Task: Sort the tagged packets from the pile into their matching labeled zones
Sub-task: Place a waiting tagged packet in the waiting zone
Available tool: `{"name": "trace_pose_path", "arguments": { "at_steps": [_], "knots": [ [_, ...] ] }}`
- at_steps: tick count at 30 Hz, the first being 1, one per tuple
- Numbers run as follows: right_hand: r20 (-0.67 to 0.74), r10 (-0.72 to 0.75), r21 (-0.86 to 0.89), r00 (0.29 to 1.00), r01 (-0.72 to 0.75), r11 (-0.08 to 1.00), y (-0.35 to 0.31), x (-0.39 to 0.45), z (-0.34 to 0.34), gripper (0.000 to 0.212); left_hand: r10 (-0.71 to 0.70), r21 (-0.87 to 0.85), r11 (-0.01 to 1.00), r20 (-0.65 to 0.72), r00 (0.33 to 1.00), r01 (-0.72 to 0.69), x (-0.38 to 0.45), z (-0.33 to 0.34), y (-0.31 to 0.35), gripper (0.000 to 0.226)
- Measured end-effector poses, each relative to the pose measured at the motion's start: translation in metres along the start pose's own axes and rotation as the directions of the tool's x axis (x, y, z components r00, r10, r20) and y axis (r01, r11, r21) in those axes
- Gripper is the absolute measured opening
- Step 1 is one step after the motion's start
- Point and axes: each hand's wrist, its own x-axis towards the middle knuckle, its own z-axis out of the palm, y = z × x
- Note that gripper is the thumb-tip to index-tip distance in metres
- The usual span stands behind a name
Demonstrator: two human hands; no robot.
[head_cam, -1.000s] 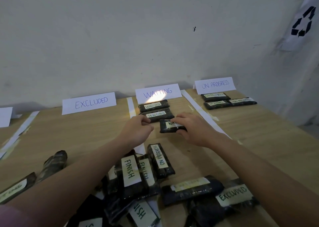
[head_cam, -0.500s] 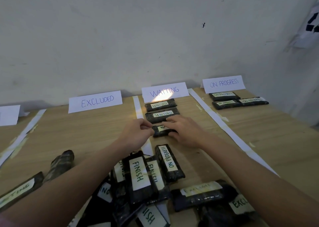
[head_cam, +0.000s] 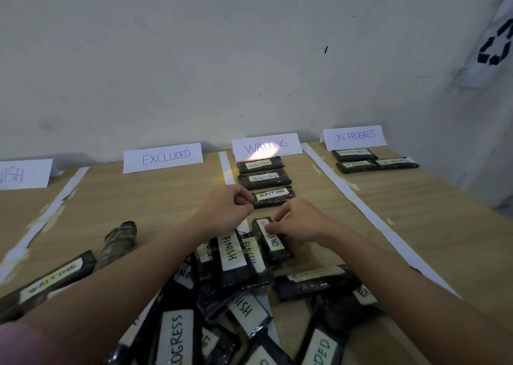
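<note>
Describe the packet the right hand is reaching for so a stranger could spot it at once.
Find the WAITING sign at the wall and follow its row of three packets toward the pile. The next packet, under the right hand, lies lengthwise, unlike that row, and reads ON PROGRESS, unlike the FINISH packets beside it.

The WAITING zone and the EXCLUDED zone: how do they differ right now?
The WAITING zone holds three packets in a column below its sign; the EXCLUDED zone shows none near its sign. A bright light patch falls on the WAITING sign, not on the EXCLUDED sign. Both signs are white paper, hand-lettered in blue.
</note>
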Motion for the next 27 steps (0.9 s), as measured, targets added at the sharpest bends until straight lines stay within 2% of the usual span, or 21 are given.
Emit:
{"name": "trace_pose_path", "arguments": {
  "at_steps": [3,5,9,14,16,18,20,21,23,25,27],
  "knots": [
    [-0.005,0.087,0.253,0.996,-0.083,0.964,-0.004,-0.009,-0.008,0.013,0.004,-0.040,0.999,0.000,1.000,-0.004,-0.008,-0.005,0.004,0.013],
    [-0.052,0.106,0.410,0.993,-0.076,0.909,-0.005,-0.012,-0.015,0.016,0.005,-0.074,0.997,0.002,1.000,-0.005,-0.012,-0.006,0.007,0.012],
    [-0.156,0.105,0.731,0.982,0.043,0.681,-0.011,-0.020,-0.024,0.020,0.005,-0.129,0.992,0.011,1.000,-0.004,-0.017,-0.006,0.012,0.019],
    [-0.220,0.047,0.836,0.974,0.163,0.524,-0.012,-0.028,-0.025,0.021,-0.043,-0.274,0.961,-0.069,0.997,0.023,-0.017,-0.009,0.019,0.026],
    [-0.224,0.021,0.875,0.974,0.191,0.445,-0.012,-0.033,-0.026,0.019,-0.068,-0.368,0.929,-0.052,0.996,0.045,-0.017,-0.008,0.023,0.021],
    [-0.254,0.020,0.881,0.967,0.223,0.417,-0.012,-0.038,-0.026,0.021,-0.072,-0.447,0.892,-0.014,0.997,0.058,-0.019,-0.005,0.028,0.015],
    [-0.331,0.084,0.831,0.940,0.248,0.498,-0.012,-0.044,-0.027,0.033,-0.035,-0.434,0.900,-0.013,0.999,0.026,-0.020,-0.002,0.032,0.015],
    [-0.391,0.133,0.764,0.911,0.241,0.599,-0.010,-0.047,-0.029,0.045,-0.017,-0.403,0.915,-0.021,1.000,0.007,-0.020,0.001,0.035,0.015],
    [-0.541,0.164,0.519,0.825,0.175,0.837,-0.006,-0.053,-0.030,0.062,0.007,-0.346,0.938,-0.030,1.000,-0.017,-0.018,0.008,0.041,0.013],
    [-0.641,0.024,0.175,0.768,0.116,0.978,0.004,-0.058,-0.029,0.063,0.019,-0.314,0.949,-0.024,1.000,-0.026,-0.014,0.020,0.048,0.014],
    [-0.667,-0.168,-0.154,0.726,0.087,0.984,0.016,-0.059,-0.025,0.059,0.040,-0.292,0.955,-0.014,0.999,-0.042,-0.010,0.034,0.058,0.017]
  ]
}}
